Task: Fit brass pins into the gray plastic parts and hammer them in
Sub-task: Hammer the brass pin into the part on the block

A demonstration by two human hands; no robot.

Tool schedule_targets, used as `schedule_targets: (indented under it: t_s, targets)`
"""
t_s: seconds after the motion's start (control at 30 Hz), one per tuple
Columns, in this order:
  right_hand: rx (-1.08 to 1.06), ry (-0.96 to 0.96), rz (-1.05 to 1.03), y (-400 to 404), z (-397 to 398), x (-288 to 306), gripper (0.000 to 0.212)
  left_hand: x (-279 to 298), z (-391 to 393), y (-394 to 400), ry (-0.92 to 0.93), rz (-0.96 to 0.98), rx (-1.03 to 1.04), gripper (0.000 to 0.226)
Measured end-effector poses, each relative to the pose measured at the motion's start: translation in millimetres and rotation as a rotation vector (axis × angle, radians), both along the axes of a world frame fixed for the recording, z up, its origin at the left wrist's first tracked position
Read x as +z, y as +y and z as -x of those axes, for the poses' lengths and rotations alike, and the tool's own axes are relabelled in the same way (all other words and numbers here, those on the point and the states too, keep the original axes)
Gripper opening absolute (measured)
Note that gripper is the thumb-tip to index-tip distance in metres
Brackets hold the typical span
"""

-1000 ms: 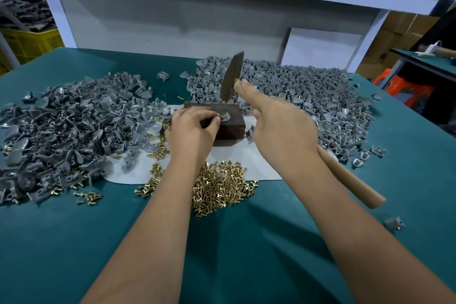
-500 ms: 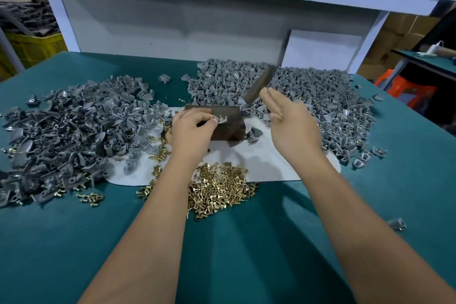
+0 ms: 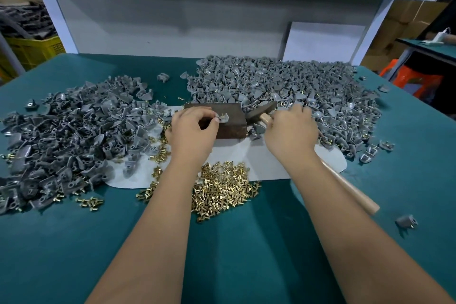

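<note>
A dark block (image 3: 229, 128) sits on a white mat (image 3: 271, 163). On its top lies a gray plastic part (image 3: 224, 118) with a brass pin (image 3: 223, 114) standing in it. My left hand (image 3: 195, 131) pinches this part at the block's top edge. My right hand (image 3: 291, 131) grips a hammer close to its head. The dark hammer head (image 3: 261, 112) lies low just right of the block, beside the parts pile. The wooden handle (image 3: 350, 187) runs back under my wrist. Loose brass pins (image 3: 222, 187) are heaped in front of the mat.
A heap of gray parts (image 3: 69, 131) covers the left of the green table (image 3: 222, 254), and a bigger heap (image 3: 283, 86) the back right. One stray part (image 3: 406, 221) lies at the right front. A white panel (image 3: 323, 42) leans behind, a yellow crate (image 3: 32, 52) stands far left.
The hammer head has dropped from upright over the block to lying low at its right side. My right hand moved down and right with it. My left hand stayed on the part.
</note>
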State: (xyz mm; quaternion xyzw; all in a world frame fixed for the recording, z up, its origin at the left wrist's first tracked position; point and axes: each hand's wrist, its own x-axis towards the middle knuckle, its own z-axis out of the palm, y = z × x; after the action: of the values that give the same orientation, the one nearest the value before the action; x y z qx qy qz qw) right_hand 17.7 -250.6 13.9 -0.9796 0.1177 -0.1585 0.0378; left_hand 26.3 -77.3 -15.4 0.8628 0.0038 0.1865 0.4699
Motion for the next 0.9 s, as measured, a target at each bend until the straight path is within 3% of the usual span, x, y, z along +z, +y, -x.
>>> schedule_targets:
  t_s: [0.03, 0.1, 0.2, 0.57, 0.73, 0.9]
  targets:
    - [0.04, -0.086, 0.031, 9, -3, 1, 0.022, -1, -1, 0, -0.007, -0.018, 0.008, 0.012]
    - [0.207, -0.19, -0.105, 29, -12, 6, 0.023, -2, -2, 0, -0.012, -0.058, 0.032, 0.008]
    - [0.382, -0.117, -0.352, 55, -26, 7, 0.021, -3, -3, 1, -0.008, -0.103, 0.052, 0.013]
    - [0.352, -0.142, -0.511, 65, -30, -3, 0.016, -1, -3, -1, 0.006, -0.056, 0.055, 0.007]
    - [0.357, -0.255, -0.506, 67, -27, -15, 0.017, 1, -1, 0, -0.026, 0.003, 0.018, 0.026]
    - [0.35, -0.353, -0.51, 74, -26, -21, 0.015, 3, 0, 0, -0.017, 0.015, 0.022, 0.031]
